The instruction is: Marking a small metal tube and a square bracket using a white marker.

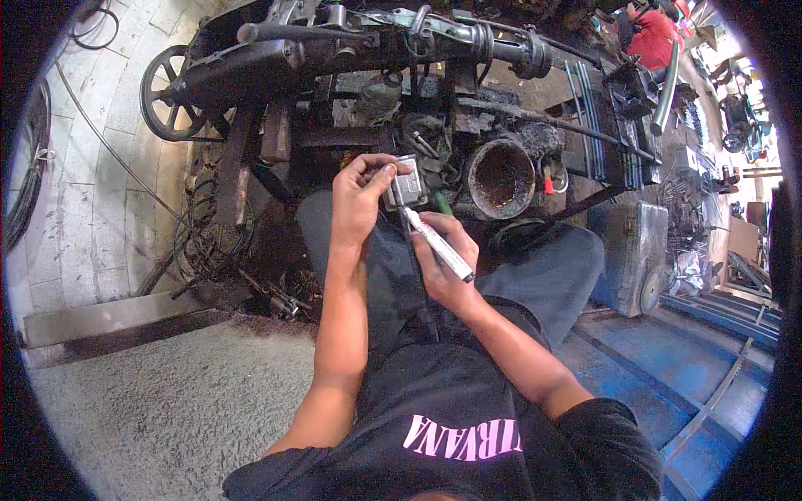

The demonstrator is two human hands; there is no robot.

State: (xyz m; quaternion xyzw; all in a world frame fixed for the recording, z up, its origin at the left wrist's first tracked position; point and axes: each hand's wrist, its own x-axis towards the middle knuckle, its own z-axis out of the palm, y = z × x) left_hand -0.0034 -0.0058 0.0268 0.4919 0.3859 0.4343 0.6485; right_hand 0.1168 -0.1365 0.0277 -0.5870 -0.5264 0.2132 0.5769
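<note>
My right hand (449, 259) is closed around a white marker (441, 245) with a dark end cap. The marker slants up and left, its writing end close to a thin metal piece (397, 194). My left hand (361, 196) pinches that thin piece between thumb and fingers. Just behind it is a small grey rectangular metal block (413, 185) with rounded corners, partly hidden by my fingers. Whether the thin piece touches the block, I cannot tell. Both hands are above my lap, in front of a dark, greasy machine (334, 54).
A rusty round pot (501, 179) stands right of my hands, beside a red-tipped tool (548, 182). A spoked handwheel (173, 92) is at the far left. Metal rods (589, 117) and a grey-blue case (633, 259) lie right. A person in red (656, 37) is at the far right.
</note>
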